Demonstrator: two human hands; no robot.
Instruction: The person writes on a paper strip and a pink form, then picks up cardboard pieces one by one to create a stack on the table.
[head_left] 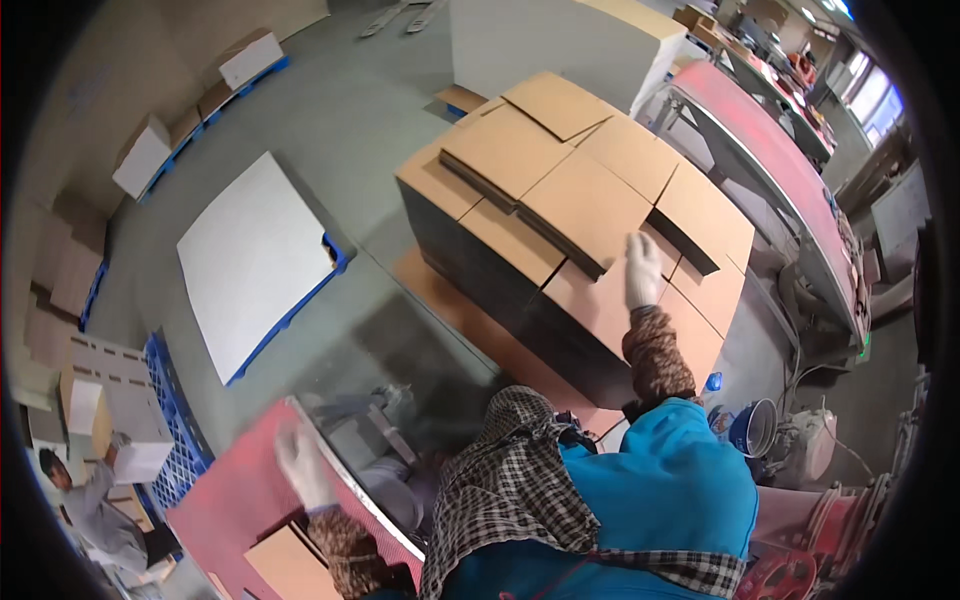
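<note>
My right hand (pixel 643 272), in a white glove, reaches out over a large block of stacked flat brown cardboard sheets (pixel 590 190). Its fingers are stretched out and lie at the edge of a raised bundle of sheets, beside the gap to the neighbouring bundle (pixel 708 212). Nothing shows gripped in it. My left hand (pixel 303 465), also gloved, hovers above a red conveyor belt (pixel 235 490) at the lower left. Motion smears its fingers. Close to that wrist, a brown cardboard piece (pixel 290 565) lies on the belt.
A white-topped blue pallet (pixel 255 265) lies on the floor at left. Behind the stack stands a big pale block (pixel 545 50). Another red conveyor (pixel 760 140) runs along the right. A bucket (pixel 752 428) stands at right. A co-worker (pixel 105 510) handles cardboard at far lower left.
</note>
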